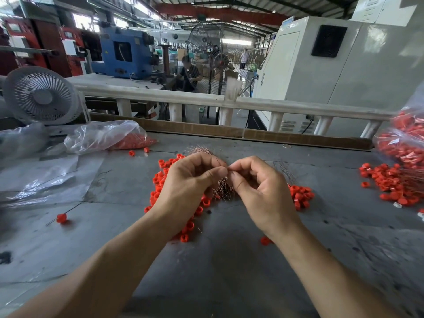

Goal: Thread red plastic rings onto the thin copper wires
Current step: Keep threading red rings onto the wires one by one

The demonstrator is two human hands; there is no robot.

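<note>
- Copper wires (pixel 223 188) held as a bundle in left hand (pixel 191 188), fingers curled round it, keeping stock close to the work point.
- Right hand (pixel 257 187) pinches at the left thumb tip, apparently one wire; too fine to confirm.
- Red plastic rings (pixel 160 180) heaped on grey table (pixel 229 260) under both hands, within easy reach.
- One threaded ring (pixel 61 218) lies apart, left.
- Bagged rings (pixel 406 143) far right, probably supply.

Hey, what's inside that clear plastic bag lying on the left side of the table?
The clear plastic bag holds red plastic rings, bunched toward its right end. The crumpled film hides the rest of the inside, so I can't tell if anything else is in there.
</note>
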